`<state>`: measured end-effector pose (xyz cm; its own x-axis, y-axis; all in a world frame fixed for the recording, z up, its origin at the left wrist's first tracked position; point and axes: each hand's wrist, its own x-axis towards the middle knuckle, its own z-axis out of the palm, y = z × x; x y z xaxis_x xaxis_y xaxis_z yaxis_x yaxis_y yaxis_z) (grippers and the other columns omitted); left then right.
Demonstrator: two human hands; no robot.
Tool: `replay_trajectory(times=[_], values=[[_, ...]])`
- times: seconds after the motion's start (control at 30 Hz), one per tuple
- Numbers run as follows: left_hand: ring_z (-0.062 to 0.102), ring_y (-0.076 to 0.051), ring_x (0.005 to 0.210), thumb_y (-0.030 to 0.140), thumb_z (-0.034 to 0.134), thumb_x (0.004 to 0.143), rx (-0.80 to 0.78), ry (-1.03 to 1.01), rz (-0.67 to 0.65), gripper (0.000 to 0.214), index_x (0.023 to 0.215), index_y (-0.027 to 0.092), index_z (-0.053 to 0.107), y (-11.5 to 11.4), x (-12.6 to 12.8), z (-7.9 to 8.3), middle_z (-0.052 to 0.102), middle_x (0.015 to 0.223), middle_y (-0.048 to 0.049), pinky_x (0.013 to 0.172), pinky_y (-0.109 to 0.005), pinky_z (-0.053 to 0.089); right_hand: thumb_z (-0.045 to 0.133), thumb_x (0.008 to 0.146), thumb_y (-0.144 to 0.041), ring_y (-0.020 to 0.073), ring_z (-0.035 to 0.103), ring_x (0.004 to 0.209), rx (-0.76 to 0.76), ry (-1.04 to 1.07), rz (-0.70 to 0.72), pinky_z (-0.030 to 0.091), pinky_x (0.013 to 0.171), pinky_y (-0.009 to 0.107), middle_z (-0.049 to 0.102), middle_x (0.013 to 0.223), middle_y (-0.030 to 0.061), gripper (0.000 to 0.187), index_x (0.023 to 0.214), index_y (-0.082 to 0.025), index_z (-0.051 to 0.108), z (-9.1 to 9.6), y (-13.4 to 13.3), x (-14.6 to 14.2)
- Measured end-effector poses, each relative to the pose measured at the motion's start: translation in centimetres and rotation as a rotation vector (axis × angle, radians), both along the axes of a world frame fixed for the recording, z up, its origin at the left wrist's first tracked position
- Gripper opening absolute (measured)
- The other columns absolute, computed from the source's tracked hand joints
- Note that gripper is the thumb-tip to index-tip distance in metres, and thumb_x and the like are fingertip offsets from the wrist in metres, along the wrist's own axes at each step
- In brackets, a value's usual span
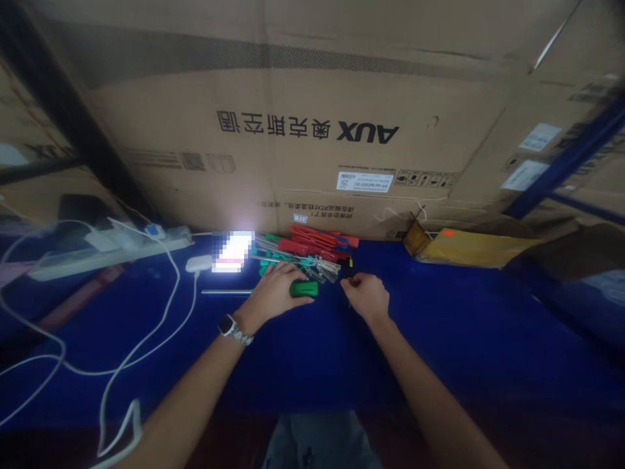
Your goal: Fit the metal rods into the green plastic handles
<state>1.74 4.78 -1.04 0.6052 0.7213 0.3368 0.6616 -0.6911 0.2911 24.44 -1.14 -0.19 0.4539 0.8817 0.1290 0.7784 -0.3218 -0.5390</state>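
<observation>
Left hand [279, 292]: thumb and fingers clamped on green handle [303, 288], lying on bench [439, 326] in front of the tool pile. Hand covers the handle's left end; metal rod [227, 292] pokes out on the other side, roughly in line, but the join is hidden, so can't tell if it's one tool. Right hand [368, 293]: fingers curled together, grip closed; a small dark bit shows at the fingertips, too small to ID, can't tell what it is. Small yellow item [350, 262] just beyond that hand, also unclear.

Tool pile [312, 247]: red, teal and clear handles overlapping, can't count; near-left part blocked by left hand. Phone-like screen [233, 251] pixelated, unreadable. Light blurry overall, bench edges dark, forearms cut off at the bottom.

Around: big AUX carton [293, 85] walls off the back, print upside down. Yellow box [481, 247] on the right. Power strip [112, 251] on the left, white cables [166, 306] looping over the bench, near left forearm. Watch [227, 324] on left wrist.
</observation>
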Motion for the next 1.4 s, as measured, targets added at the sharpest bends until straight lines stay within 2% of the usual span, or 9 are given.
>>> replay_trajectory(times=[0.3, 0.43, 0.5, 0.6, 0.73, 0.97, 1.2, 1.3, 1.4], values=[[0.059, -0.029, 0.112, 0.045, 0.07, 0.089, 0.024, 0.051, -0.057, 0.03, 0.107, 0.021, 0.069, -0.3, 0.5, 0.0, 0.067, 0.109, -0.0055, 0.096, -0.043, 0.042, 0.058, 0.082, -0.035, 0.0295, 0.073, 0.078, -0.132, -0.177, 0.07, 0.043, 0.061, 0.033, 0.076, 0.082, 0.012, 0.02, 0.076, -0.022, 0.072, 0.2, -0.1, -0.9], [0.06, -0.026, 0.109, 0.042, 0.065, 0.093, 0.067, 0.047, -0.096, 0.028, 0.112, 0.022, 0.066, -0.7, 0.5, 0.4, 0.065, 0.112, -0.0052, 0.098, -0.04, 0.04, 0.058, 0.084, -0.035, 0.0246, 0.069, 0.071, -0.011, -0.132, 0.111, 0.042, 0.059, 0.03, 0.071, 0.076, 0.006, 0.016, 0.078, -0.023, 0.066, 0.6, -0.6, -0.9], [0.061, -0.025, 0.107, 0.04, 0.065, 0.094, 0.075, 0.055, -0.121, 0.028, 0.116, 0.023, 0.066, -1.0, 0.5, 0.8, 0.064, 0.114, -0.0053, 0.098, -0.039, 0.04, 0.057, 0.083, -0.031, 0.0211, 0.068, 0.073, 0.14, -0.136, 0.228, 0.044, 0.062, 0.029, 0.07, 0.084, 0.0038, 0.012, 0.087, -0.023, 0.065, 0.7, -1.0, -1.2], [0.06, -0.025, 0.106, 0.034, 0.066, 0.093, 0.099, 0.085, -0.154, 0.024, 0.115, 0.024, 0.067, -1.5, 0.7, 1.7, 0.064, 0.114, -0.0058, 0.098, -0.04, 0.039, 0.061, 0.076, -0.027, 0.023, 0.066, 0.097, 0.292, -0.193, 0.521, 0.05, 0.074, 0.03, 0.067, 0.114, 0.0081, 0.035, 0.11, -0.022, 0.063, 0.7, -1.3, -2.2], [0.059, -0.026, 0.107, 0.032, 0.066, 0.093, 0.148, 0.136, -0.174, 0.021, 0.112, 0.023, 0.068, -1.9, 0.9, 2.5, 0.065, 0.114, -0.0066, 0.099, -0.041, 0.036, 0.064, 0.076, -0.026, 0.0311, 0.055, 0.12, 0.208, -0.313, 0.714, 0.045, 0.097, 0.041, 0.065, 0.123, 0.0143, 0.051, 0.125, -0.018, 0.057, 0.2, -0.9, -3.6], [0.059, -0.024, 0.11, 0.044, 0.061, 0.096, 0.154, 0.03, -0.228, 0.029, 0.117, 0.026, 0.069, -1.8, 1.1, 2.3, 0.068, 0.113, -0.0048, 0.104, -0.042, 0.032, 0.055, 0.091, -0.018, 0.0293, 0.06, 0.113, 0.021, -0.331, 0.716, 0.041, 0.094, 0.039, 0.07, 0.109, 0.0147, 0.022, 0.112, -0.015, 0.057, -0.1, -0.2, -3.0], [0.058, -0.027, 0.113, 0.049, 0.062, 0.094, 0.253, -0.064, -0.195, 0.036, 0.117, 0.022, 0.068, -2.4, 1.6, 2.3, 0.068, 0.118, -0.0078, 0.104, -0.045, 0.036, 0.053, 0.092, -0.018, 0.0296, 0.064, 0.103, -0.005, -0.366, 0.679, 0.039, 0.089, 0.038, 0.07, 0.102, 0.0152, 0.018, 0.109, -0.013, 0.058, -0.3, -0.4, -2.5], [0.057, -0.028, 0.113, 0.044, 0.066, 0.092, 0.386, -0.287, -0.069, 0.029, 0.111, 0.021, 0.067, -2.9, 1.9, 2.3, 0.067, 0.118, -0.0103, 0.102, -0.046, 0.039, 0.05, 0.096, -0.022, 0.0286, 0.067, 0.099, 0.017, -0.267, 0.581, 0.039, 0.087, 0.037, 0.071, 0.101, 0.0136, 0.018, 0.11, -0.014, 0.057, -0.4, -0.4, -2.8], [0.061, -0.02, 0.089, 0.035, 0.063, 0.093, 0.347, -0.641, 0.022, 0.017, 0.084, 0.02, 0.063, -2.7, 2.2, 1.6, 0.066, 0.091, -0.0053, 0.085, -0.036, 0.047, 0.043, 0.103, -0.034, 0.0287, 0.069, 0.097, 0.045, -0.145, 0.541, 0.039, 0.086, 0.037, 0.073, 0.098, 0.0122, 0.024, 0.109, -0.015, 0.056, -0.5, -0.4, -3.1]])
